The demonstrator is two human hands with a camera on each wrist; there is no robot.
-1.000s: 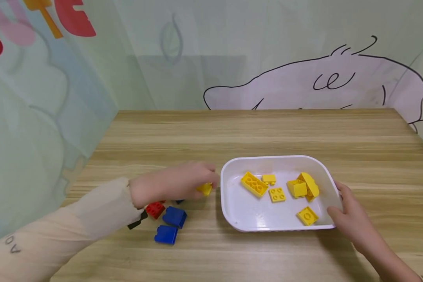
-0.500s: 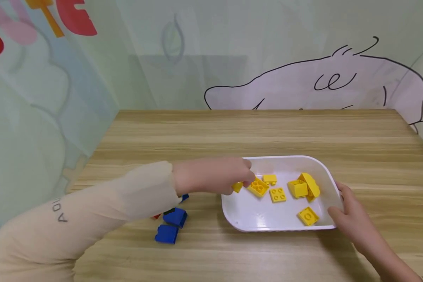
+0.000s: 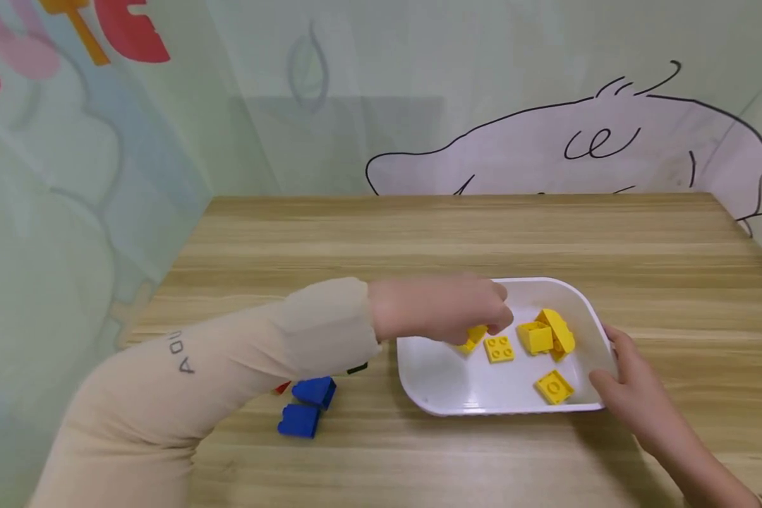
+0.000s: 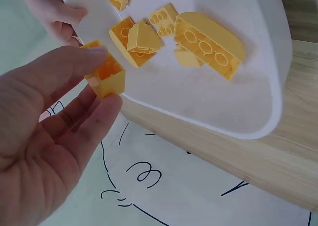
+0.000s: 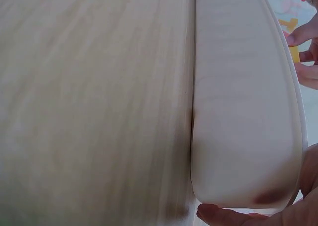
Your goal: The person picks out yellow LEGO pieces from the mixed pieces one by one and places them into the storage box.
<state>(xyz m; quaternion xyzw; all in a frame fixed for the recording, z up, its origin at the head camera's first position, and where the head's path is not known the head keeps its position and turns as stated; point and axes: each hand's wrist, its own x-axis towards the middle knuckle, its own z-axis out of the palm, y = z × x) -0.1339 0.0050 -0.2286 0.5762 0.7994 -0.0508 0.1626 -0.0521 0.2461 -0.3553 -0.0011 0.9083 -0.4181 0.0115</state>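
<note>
My left hand (image 3: pixel 441 307) reaches over the white tray (image 3: pixel 444 395). In the left wrist view it pinches a hollow yellow toy brick (image 4: pixel 110 79) between thumb and fingertips, open underside showing. Inside the tray lie several yellow bricks: a flat four-stud one (image 3: pixel 499 349), a square one (image 3: pixel 554 387) near the front right, and a block (image 3: pixel 535 339) leaning against a curved piece (image 3: pixel 557 335). A long brick (image 4: pixel 211 44) shows in the left wrist view. At the tray's right end my right hand (image 3: pixel 638 391) grips the rim, thumb on the inner side and fingers outside.
Two blue bricks, one (image 3: pixel 313 391) behind the other (image 3: pixel 299 421), lie on the wooden table (image 3: pixel 368 458) left of the tray. The left sleeve (image 3: pixel 228 360) partly hides a red brick (image 3: pixel 282 386) and a dark piece (image 3: pixel 358 367). Walls with drawings stand behind and at left.
The left hand has carried a yellow brick rightward from beside the tray to above its inside. The right hand stays at the tray's right end, and the tray has not moved.
</note>
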